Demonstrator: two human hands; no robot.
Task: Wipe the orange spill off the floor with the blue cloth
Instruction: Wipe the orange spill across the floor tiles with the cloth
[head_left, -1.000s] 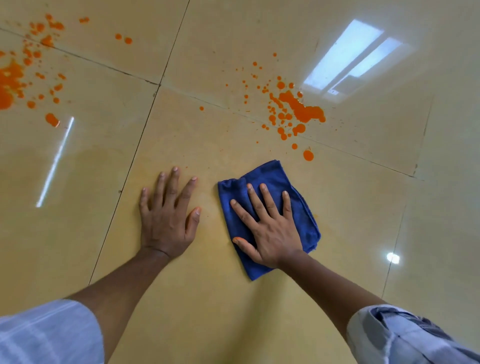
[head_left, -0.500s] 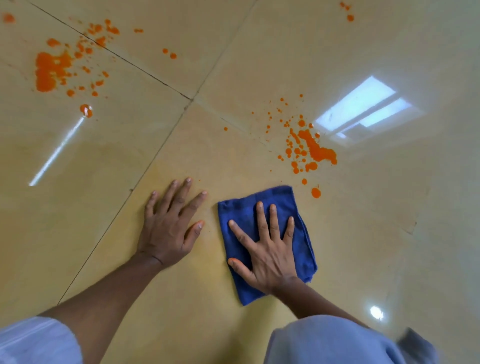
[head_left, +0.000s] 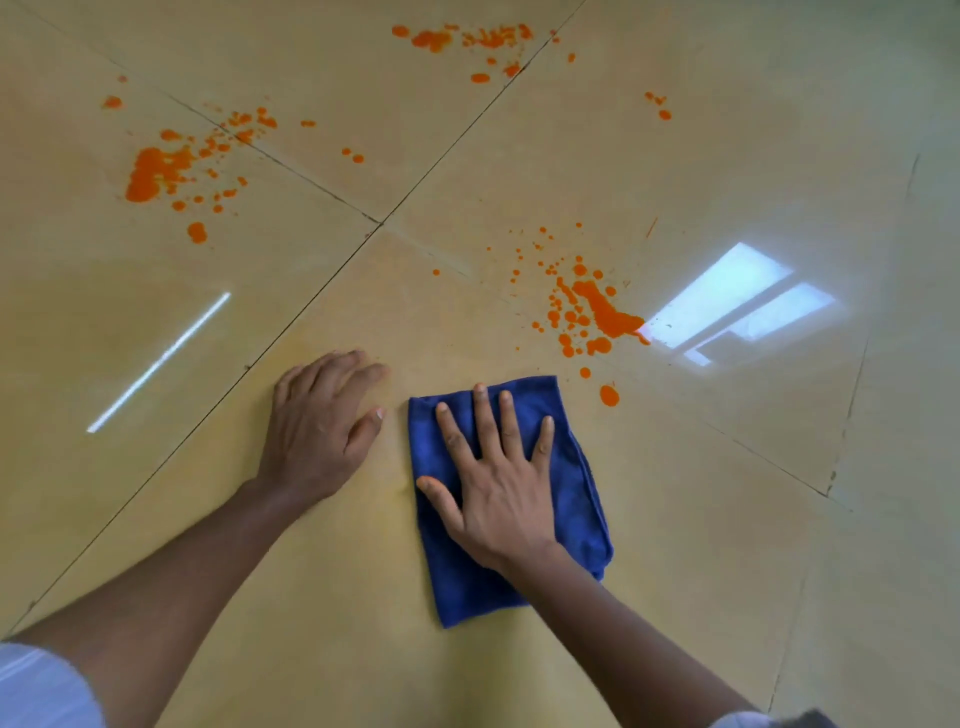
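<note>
The blue cloth (head_left: 582, 499) lies flat on the floor (head_left: 675, 519), folded into a thick pad. It looks soft and floppy and very light, so it would bunch up if pushed from one edge. A flat palm pressing down on the middle is likely the best way to hold it, so it slides as one piece.

The right hand (head_left: 498, 493) is doing just that. Its grip is spread wide, fingers apart, pressed flat on top of the cloth, not pinching it.

The left hand (head_left: 322, 426) is flat on the bare floor just beside the cloth, fingers loosely open, holding nothing. It seems to prop the person up.

The nearest orange spill (head_left: 597, 312) is close ahead of the cloth. One round drop (head_left: 609, 395) sits just past its far corner. More orange splashes (head_left: 156, 171) lie well apart, farther off to the left and at the top. The shiny tiles look slippery when wet.
</note>
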